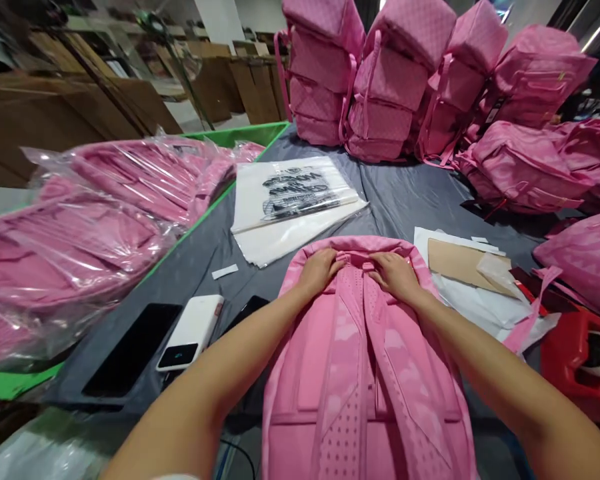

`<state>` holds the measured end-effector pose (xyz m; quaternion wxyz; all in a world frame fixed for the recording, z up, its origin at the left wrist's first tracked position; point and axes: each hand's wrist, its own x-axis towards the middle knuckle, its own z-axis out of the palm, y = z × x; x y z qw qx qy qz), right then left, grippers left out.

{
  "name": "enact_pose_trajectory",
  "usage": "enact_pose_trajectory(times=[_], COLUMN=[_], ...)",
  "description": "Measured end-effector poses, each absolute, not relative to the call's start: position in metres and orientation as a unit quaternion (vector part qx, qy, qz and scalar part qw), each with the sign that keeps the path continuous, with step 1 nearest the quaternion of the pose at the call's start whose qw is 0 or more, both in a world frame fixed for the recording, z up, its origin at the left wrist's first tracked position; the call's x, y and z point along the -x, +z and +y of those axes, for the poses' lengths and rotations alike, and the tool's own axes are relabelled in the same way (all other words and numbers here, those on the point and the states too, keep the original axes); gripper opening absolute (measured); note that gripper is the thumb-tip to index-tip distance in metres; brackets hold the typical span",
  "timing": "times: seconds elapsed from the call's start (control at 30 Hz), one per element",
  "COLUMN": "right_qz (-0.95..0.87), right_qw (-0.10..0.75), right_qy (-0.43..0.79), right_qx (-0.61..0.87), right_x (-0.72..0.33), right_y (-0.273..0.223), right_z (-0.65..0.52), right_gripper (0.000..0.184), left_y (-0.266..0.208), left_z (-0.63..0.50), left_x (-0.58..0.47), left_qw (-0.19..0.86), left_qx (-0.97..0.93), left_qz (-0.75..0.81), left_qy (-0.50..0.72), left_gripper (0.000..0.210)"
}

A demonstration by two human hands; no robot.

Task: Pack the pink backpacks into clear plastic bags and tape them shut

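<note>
A pink backpack point(313, 360) lies in front of me, its back panel and two shoulder straps facing up and its top end pointing away. My left hand point(320, 268) is closed on the top of the backpack, left of the strap ends, with fingertips curled over the fabric. On the other side, my right hand point(396, 273) grips the same top edge near the base of the right strap. Both thumbs point inward toward the middle. The underside of the backpack is hidden.
Printed plastic bags point(295, 200) lie beyond the backpack. A black phone point(133, 350) and a white power bank point(193, 330) are at left, near plastic-wrapped pink backpacks point(75, 247). Pink bags point(325, 60) stand at the back. At right are cardboard point(470, 267) and a red tape dispenser point(563, 353).
</note>
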<state>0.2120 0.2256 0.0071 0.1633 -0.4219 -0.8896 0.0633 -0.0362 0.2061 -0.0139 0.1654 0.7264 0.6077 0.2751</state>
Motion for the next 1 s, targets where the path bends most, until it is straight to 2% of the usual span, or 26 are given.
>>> enact_pose_trajectory(times=[0.13, 0.27, 0.33, 0.4, 0.5, 0.63, 0.73, 0.83, 0.9, 1.0], right_qz=[-0.870, -0.854, -0.849, -0.854, -0.885, -0.885, -0.869, -0.863, -0.856, -0.848], right_qw=[0.096, 0.095, 0.105, 0.114, 0.098, 0.046, -0.025, -0.086, -0.109, -0.123], right_qy=[0.073, 0.031, 0.012, 0.004, -0.007, -0.016, 0.016, 0.064, 0.088, 0.105], right_qx=[0.478, 0.511, 0.518, 0.508, 0.455, 0.463, 0.493, 0.494, 0.497, 0.505], right_x=[-0.196, -0.185, -0.180, -0.179, -0.188, -0.210, -0.216, -0.209, -0.203, -0.199], right_y=[0.016, 0.009, 0.003, 0.004, 0.019, 0.054, 0.067, 0.058, 0.046, 0.032], right_z=[0.265, 0.281, 0.280, 0.277, 0.277, 0.304, 0.341, 0.375, 0.388, 0.388], right_gripper=[0.035, 0.040, 0.041, 0.037, 0.027, 0.041, 0.049, 0.045, 0.049, 0.051], left_y=[0.016, 0.016, 0.006, -0.002, -0.007, -0.015, -0.025, -0.028, -0.024, -0.016], left_z=[0.238, 0.208, 0.192, 0.184, 0.182, 0.182, 0.177, 0.178, 0.186, 0.202], left_x=[0.028, 0.004, -0.008, -0.016, -0.018, -0.019, -0.018, -0.013, -0.008, -0.003], left_qw=[0.167, 0.160, 0.191, 0.208, 0.186, 0.163, 0.126, 0.058, 0.023, 0.052], left_qx=[-0.734, -0.774, -0.779, -0.770, -0.765, -0.766, -0.772, -0.785, -0.808, -0.829], left_qz=[0.606, 0.573, 0.576, 0.589, 0.599, 0.600, 0.596, 0.582, 0.553, 0.535], left_qy=[0.255, 0.216, 0.156, 0.126, 0.144, 0.164, 0.184, 0.204, 0.200, 0.152], left_gripper=[0.019, 0.065, 0.074, 0.073, 0.072, 0.071, 0.067, 0.067, 0.073, 0.076])
